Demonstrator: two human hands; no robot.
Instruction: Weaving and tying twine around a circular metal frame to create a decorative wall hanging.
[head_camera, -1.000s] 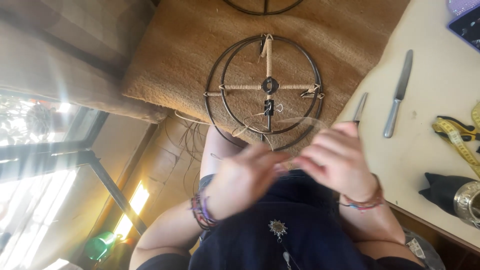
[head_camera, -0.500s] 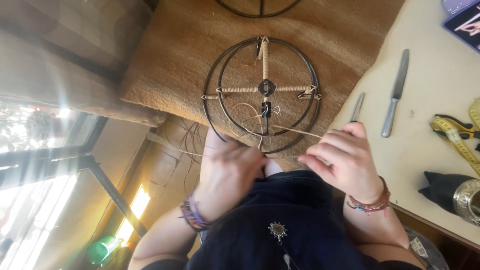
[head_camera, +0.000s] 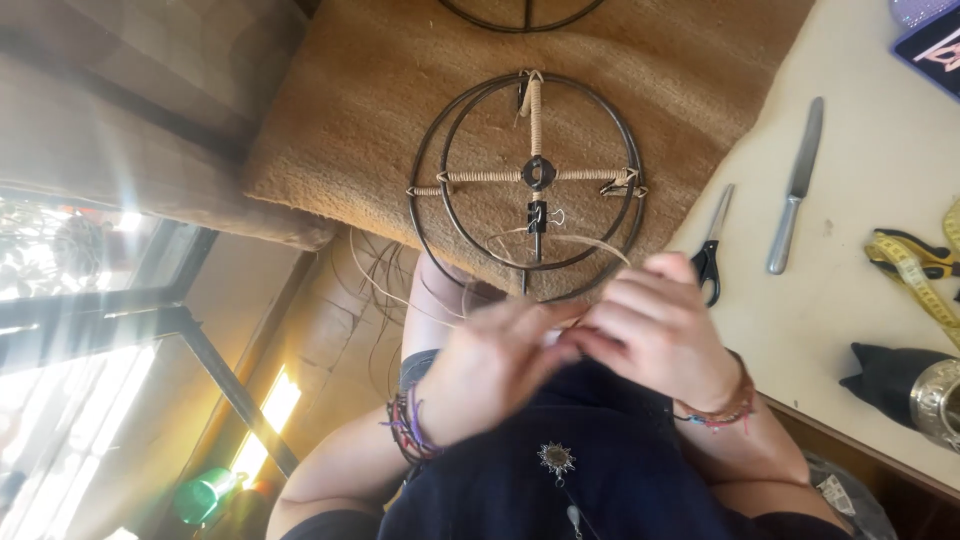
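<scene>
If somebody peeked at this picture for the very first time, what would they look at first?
Probably the big round dark metal hoop frame with a straw-wrapped cross inside, lying on the brown woven mat at the top middle. Just below it, the left hand and right hand meet, blurred, around a thin pale fibre strand.

One head-worn camera looks steeply down, close over the lap, its near foreground somewhat blurred.

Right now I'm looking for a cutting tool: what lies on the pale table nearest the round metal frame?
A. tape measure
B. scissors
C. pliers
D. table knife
B: the scissors lie at the table edge closest to the frame; the knife is farther.
</scene>
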